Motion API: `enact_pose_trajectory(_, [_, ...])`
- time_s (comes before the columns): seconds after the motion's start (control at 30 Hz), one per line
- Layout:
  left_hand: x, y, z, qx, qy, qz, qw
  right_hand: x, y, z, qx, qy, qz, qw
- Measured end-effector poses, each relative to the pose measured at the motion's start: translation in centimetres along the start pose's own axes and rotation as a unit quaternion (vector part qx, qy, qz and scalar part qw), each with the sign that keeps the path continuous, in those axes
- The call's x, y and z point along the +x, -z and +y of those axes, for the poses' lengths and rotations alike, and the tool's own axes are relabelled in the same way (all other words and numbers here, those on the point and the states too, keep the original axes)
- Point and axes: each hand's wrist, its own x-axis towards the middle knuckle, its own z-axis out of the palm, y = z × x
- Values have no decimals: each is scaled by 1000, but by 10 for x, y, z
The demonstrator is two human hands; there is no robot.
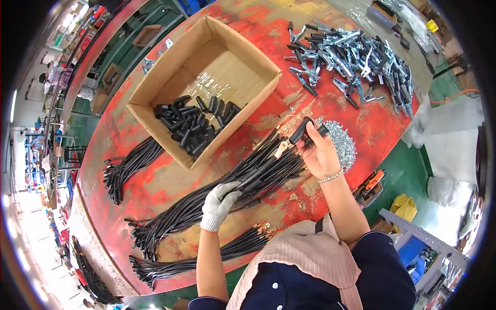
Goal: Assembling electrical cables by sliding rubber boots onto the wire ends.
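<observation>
Sleeves [299,132], black and short, are right of the middle of the frame, clamped between thumb and fingers of the bare right hand [318,154]. Just beside them is a gold-coloured terminal [281,150]. The left hand [219,204], in a pale glove, is closed around a black cable [253,179] at the centre, above a large cable bundle [175,219]. Small metal parts [341,147] lie in a pile near the right hand. Toward the upper left stands a cardboard box [253,58] with black tubes [195,126]; metal clamps [341,54] are heaped at upper right, on the red worn table [305,206].
</observation>
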Motion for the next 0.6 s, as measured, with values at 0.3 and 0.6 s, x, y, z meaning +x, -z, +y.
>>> enact_pose_trajectory(0.3, [1, -2, 1, 4, -7, 19, 1000, -8, -5, 1, -69, 57, -2, 996])
enact_pose_trajectory(0.6, [0, 2, -6, -3, 3, 23, 1000, -17, -7, -9, -324, 194, -18, 926])
